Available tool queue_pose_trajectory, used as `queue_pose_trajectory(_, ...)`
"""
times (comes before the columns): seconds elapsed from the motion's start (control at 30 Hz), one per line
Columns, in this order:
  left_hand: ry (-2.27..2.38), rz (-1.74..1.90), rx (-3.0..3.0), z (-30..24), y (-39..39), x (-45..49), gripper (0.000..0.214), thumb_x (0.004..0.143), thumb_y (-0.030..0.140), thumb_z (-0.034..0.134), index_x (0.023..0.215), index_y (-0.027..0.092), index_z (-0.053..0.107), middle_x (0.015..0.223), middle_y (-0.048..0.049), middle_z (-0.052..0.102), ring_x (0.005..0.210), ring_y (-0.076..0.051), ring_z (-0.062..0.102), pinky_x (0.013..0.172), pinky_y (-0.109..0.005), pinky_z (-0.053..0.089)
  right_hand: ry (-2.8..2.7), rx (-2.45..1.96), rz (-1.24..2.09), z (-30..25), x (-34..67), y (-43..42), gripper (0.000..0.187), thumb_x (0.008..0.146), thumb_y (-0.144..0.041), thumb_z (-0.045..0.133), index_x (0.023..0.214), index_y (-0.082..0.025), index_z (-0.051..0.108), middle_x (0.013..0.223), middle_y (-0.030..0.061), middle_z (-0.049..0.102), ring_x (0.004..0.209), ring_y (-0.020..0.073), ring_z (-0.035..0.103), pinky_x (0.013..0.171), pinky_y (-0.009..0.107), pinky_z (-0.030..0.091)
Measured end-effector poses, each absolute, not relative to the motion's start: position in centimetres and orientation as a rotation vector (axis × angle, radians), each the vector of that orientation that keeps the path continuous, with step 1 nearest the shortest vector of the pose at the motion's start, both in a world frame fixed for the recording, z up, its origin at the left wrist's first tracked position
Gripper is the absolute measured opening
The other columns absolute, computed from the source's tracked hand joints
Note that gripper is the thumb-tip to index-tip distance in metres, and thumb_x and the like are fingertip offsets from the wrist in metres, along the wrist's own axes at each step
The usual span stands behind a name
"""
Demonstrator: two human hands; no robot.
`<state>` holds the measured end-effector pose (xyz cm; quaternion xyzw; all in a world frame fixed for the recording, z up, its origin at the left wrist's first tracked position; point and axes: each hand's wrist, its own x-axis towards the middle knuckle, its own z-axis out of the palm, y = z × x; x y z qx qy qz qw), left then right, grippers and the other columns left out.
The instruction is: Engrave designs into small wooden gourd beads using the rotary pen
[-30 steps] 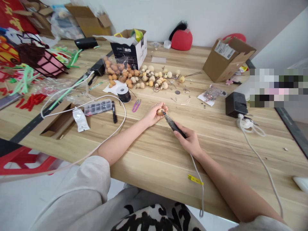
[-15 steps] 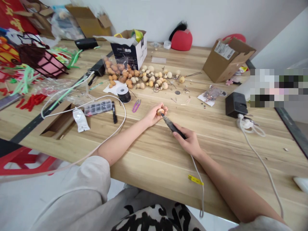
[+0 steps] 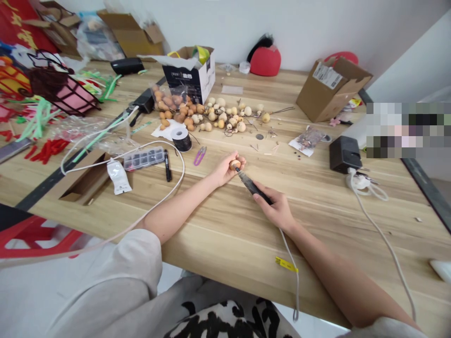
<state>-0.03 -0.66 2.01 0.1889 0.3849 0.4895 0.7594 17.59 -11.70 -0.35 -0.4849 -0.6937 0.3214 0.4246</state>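
Note:
Between the fingers of my left hand (image 3: 225, 170) is a small round orange-brown gourd (image 3: 235, 164). My right hand (image 3: 278, 206) is wrapped round a dark, corded pen-shaped power tool (image 3: 252, 184), its tip meeting the gourd. From the tool's rear a pale cord (image 3: 291, 253) with a yellow tag hangs over the table's front edge. Beyond my hands lies a heap of pale little gourds (image 3: 229, 115), and browner ones (image 3: 179, 110) spill from a clear bag beside it. Purple thread snips (image 3: 200, 156) rest to the left of my left hand.
A spool of black cord (image 3: 182, 140), a marker (image 3: 167, 165) and a compartment box (image 3: 144, 158) lie on the left, where a white cable (image 3: 183, 171) loops. On the right stand a black power adapter (image 3: 345, 154) and a cardboard box (image 3: 331, 91). A black-and-white box (image 3: 192, 77) is behind the gourds.
Both hands stay in nearly the same place, with the tool's tip still at the gourd. The view has shifted very slightly.

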Motion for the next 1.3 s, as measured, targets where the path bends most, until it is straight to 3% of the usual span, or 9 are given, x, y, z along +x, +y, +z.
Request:
queue_pose_trajectory(0.23,0.866,1.055,0.457,2.37,-0.95,0.14,0.027,0.091,0.032,0.065,0.074,0.015,0.054,0.065,-0.0013,0.066,0.068,-0.011,0.066,0.067,-0.022,0.049,-1.709,-1.238,0.812,-0.68,17.79,-11.65,0.046,0.093,-0.042,0.057,0.129,-0.016,0.070,0.121,0.0110,0.075,0.111,0.0297,0.072,0.096,0.039,0.056)
queue_pose_trajectory(0.43,0.900,1.065,0.509,2.33,-1.16,0.21,0.033,0.089,0.038,0.067,0.070,0.016,0.052,0.057,0.0023,0.060,0.062,-0.009,0.063,0.064,-0.020,0.047,-1.712,-1.232,0.796,-0.62,17.76,-11.61,0.047,0.094,-0.042,0.056,0.128,-0.012,0.070,0.109,0.0111,0.079,0.098,0.0280,0.075,0.090,0.039,0.058)
queue_pose_trajectory(0.77,0.954,1.084,0.497,2.32,-1.19,0.21,0.037,0.090,0.042,0.065,0.067,0.018,0.048,0.051,0.0035,0.057,0.052,-0.009,0.060,0.056,-0.020,0.045,-1.712,-1.217,0.780,-0.52,17.70,-11.68,0.048,0.092,-0.045,0.059,0.128,-0.015,0.071,0.112,0.0124,0.078,0.104,0.0305,0.074,0.092,0.040,0.058)
queue_pose_trajectory(0.97,0.880,1.096,0.434,1.93,-0.89,0.19,0.040,0.088,0.042,0.069,0.066,0.017,0.047,0.061,0.0005,0.066,0.066,-0.011,0.070,0.067,-0.021,0.051,-1.658,-1.260,0.831,-0.77,17.75,-11.51,0.045,0.090,-0.042,0.061,0.126,-0.017,0.072,0.122,0.0103,0.075,0.113,0.0305,0.071,0.098,0.041,0.056)
queue_pose_trajectory(1.07,0.863,1.033,0.428,1.95,-0.83,0.04,0.043,0.089,0.045,0.066,0.065,0.017,0.044,0.067,-0.0023,0.071,0.067,-0.013,0.072,0.064,-0.022,0.051,-1.651,-1.270,0.846,-0.82,17.77,-11.48,0.045,0.089,-0.041,0.061,0.126,-0.016,0.072,0.124,0.0102,0.074,0.114,0.0303,0.071,0.099,0.041,0.056)
queue_pose_trajectory(1.3,0.871,1.050,0.368,2.38,-0.77,-0.11,0.047,0.093,0.052,0.058,0.065,0.019,0.039,0.061,0.0004,0.065,0.065,-0.014,0.070,0.061,-0.023,0.052,-1.654,-1.257,0.842,-0.63,17.77,-11.64,0.044,0.089,-0.039,0.062,0.125,-0.016,0.073,0.120,0.0098,0.075,0.110,0.0300,0.072,0.096,0.041,0.057)
